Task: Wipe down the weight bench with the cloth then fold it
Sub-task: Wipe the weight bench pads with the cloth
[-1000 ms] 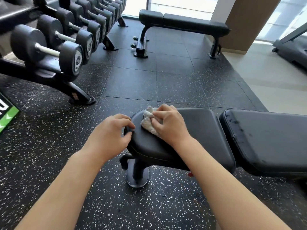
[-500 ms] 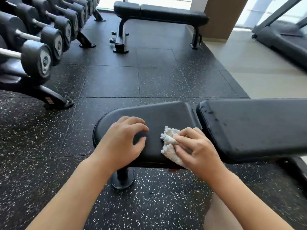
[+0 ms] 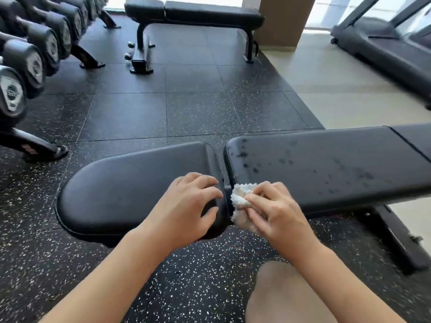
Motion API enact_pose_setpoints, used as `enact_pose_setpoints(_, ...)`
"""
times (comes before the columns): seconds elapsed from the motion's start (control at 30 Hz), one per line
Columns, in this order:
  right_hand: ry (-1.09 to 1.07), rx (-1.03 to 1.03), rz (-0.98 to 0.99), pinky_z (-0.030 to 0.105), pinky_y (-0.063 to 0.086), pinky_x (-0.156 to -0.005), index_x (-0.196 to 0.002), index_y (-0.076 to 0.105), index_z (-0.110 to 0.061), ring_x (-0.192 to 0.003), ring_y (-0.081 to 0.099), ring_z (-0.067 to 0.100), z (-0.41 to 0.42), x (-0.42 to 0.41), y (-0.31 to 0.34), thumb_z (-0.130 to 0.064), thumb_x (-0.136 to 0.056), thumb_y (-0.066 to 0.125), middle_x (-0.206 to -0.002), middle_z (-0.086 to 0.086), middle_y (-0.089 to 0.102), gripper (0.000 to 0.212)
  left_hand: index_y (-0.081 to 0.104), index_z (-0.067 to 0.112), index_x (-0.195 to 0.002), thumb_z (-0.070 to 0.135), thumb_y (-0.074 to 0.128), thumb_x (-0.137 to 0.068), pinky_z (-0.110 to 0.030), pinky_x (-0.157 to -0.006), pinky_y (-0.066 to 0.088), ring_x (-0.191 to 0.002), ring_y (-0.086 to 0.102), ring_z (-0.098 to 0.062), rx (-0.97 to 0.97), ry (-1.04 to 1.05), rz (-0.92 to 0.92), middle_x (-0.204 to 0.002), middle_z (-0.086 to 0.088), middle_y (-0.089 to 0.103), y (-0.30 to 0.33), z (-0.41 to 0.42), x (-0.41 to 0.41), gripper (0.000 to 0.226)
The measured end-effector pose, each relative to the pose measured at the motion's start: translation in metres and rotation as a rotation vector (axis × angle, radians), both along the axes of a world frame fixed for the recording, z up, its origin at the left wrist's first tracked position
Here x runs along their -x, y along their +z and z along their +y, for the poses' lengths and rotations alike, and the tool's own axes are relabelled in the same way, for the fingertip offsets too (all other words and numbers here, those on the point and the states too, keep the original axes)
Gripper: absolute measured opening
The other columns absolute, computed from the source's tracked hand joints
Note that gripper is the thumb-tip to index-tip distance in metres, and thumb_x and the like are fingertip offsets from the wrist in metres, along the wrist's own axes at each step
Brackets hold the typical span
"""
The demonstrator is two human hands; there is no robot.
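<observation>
Beyond the weight bench (image 3: 140,183), dumbbells (image 3: 30,59), a second bench (image 3: 198,12), a treadmill (image 3: 384,50)

Black weight bench (image 3: 130,183), white cloth (image 3: 241,198), white-speckled black floor (image 3: 198,276).

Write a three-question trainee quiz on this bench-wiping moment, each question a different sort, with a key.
1. True or false: the right hand presses the cloth at the near left corner of the long back pad.
2. Multiple choice: the left hand rests on A) the dumbbell rack, B) the seat pad, C) the treadmill.
3. Fill in: dark spots show on the ____ pad.

Key: 1 true; 2 B; 3 back.
</observation>
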State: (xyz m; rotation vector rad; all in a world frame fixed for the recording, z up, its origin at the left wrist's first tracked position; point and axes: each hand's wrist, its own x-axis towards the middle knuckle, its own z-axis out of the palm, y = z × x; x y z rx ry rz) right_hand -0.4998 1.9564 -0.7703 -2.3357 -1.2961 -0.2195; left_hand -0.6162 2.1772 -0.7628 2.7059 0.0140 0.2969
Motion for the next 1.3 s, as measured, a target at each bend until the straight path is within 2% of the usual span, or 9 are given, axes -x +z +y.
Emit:
enact_pose_setpoints(0.13,0.012,0.009,0.079,0.037,0.049,-0.082,-0.1,0.076,-0.015,-0.092,0.05,0.024,0.028,-0.035,-0.003,-0.018,-0.091,0.07,-0.1,0.001,0.059,0.011,0.075,0.03,-0.115,0.036,0.068,-0.087,-0.047,-0.107,0.046,-0.129,0.053,-0.018,0.013,0.045,0.024,-0.131,0.013,0.064,-0.004,-0.014,-0.013,0.029)
enact_pose_setpoints(0.27,-0.028,0.057,0.132,0.038,0.044,-0.096,-0.108,0.078,-0.014,-0.105,0.052,0.028,0.089,-0.106,0.006,-0.025,-0.098,0.061,-0.109,0.007,0.06,0.023,0.078,0.032,-0.105,0.039,0.069,-0.083,-0.05,-0.107,0.044,-0.127,0.054,-0.015,0.051,0.162,0.012,-0.126,0.017,0.064,-0.01,-0.021,-0.019,0.025)
enact_pose_setpoints(0.4,-0.03,0.111,0.13,0.031,0.039,-0.094,-0.11,0.079,-0.015,-0.111,0.051,0.03,0.125,-0.145,0.008,-0.028,-0.102,0.054,-0.115,0.007,0.058,0.029,0.076,0.031,-0.104,0.034,0.066,-0.083,-0.047,-0.109,0.042,-0.126,0.054,-0.014,0.027,0.248,-0.053,-0.127,0.019,0.063,-0.017,-0.034,-0.017,0.023)
enact_pose_setpoints(0.53,0.006,0.101,0.131,0.036,0.041,-0.1,-0.114,0.077,-0.016,-0.111,0.049,0.028,0.114,-0.139,0.005,-0.028,-0.101,0.053,-0.116,0.005,0.057,0.03,0.076,0.028,-0.104,0.025,0.068,-0.083,-0.044,-0.108,0.043,-0.125,0.057,-0.015,-0.048,0.291,-0.087,-0.127,0.016,0.065,-0.02,-0.043,-0.018,0.023)
enact_pose_setpoints(0.67,0.095,-0.05,0.172,0.042,0.048,-0.086,-0.109,0.074,-0.018,-0.098,0.048,0.026,0.043,-0.084,-0.002,-0.021,-0.093,0.062,-0.105,0.003,0.059,0.02,0.076,0.025,-0.106,0.023,0.068,-0.082,-0.044,-0.108,0.044,-0.125,0.057,-0.017,-0.087,0.292,-0.084,-0.129,0.013,0.065,-0.02,-0.042,-0.019,0.025)
enact_pose_setpoints(0.83,0.182,-0.151,0.224,0.027,0.043,-0.086,-0.098,0.07,-0.02,-0.095,0.046,0.016,-0.04,-0.037,-0.011,-0.022,-0.095,0.061,-0.104,-0.009,0.056,0.009,0.075,0.024,-0.107,0.022,0.067,-0.083,-0.045,-0.109,0.043,-0.127,0.056,-0.019,-0.088,0.275,-0.076,-0.13,0.011,0.065,-0.022,-0.039,-0.02,0.025)
enact_pose_setpoints(1.07,0.024,-0.093,0.198,0.04,0.049,-0.085,-0.098,0.078,-0.016,-0.095,0.053,0.026,0.048,-0.122,-0.006,-0.021,-0.095,0.066,-0.096,0.002,0.06,0.013,0.075,0.029,-0.103,0.027,0.067,-0.083,-0.043,-0.108,0.043,-0.125,0.057,-0.016,-0.052,0.288,-0.116,-0.127,0.016,0.065,-0.029,-0.035,-0.019,0.022)
enact_pose_setpoints(1.17,-0.042,-0.034,0.218,0.035,0.046,-0.09,-0.108,0.08,-0.017,-0.103,0.056,0.029,0.092,-0.156,0.006,-0.025,-0.097,0.063,-0.103,0.007,0.062,0.022,0.075,0.031,-0.101,0.029,0.067,-0.082,-0.043,-0.108,0.043,-0.123,0.058,-0.015,-0.03,0.303,-0.12,-0.124,0.017,0.066,-0.028,-0.037,-0.018,0.021)
enact_pose_setpoints(1.3,-0.104,0.014,0.205,0.035,0.046,-0.089,-0.102,0.079,-0.015,-0.102,0.054,0.028,0.089,-0.132,0.01,-0.024,-0.097,0.061,-0.104,0.006,0.061,0.021,0.075,0.032,-0.097,0.032,0.066,-0.08,-0.043,-0.107,0.043,-0.119,0.059,-0.014,0.017,0.319,-0.097,-0.12,0.019,0.066,-0.023,-0.038,-0.018,0.019)
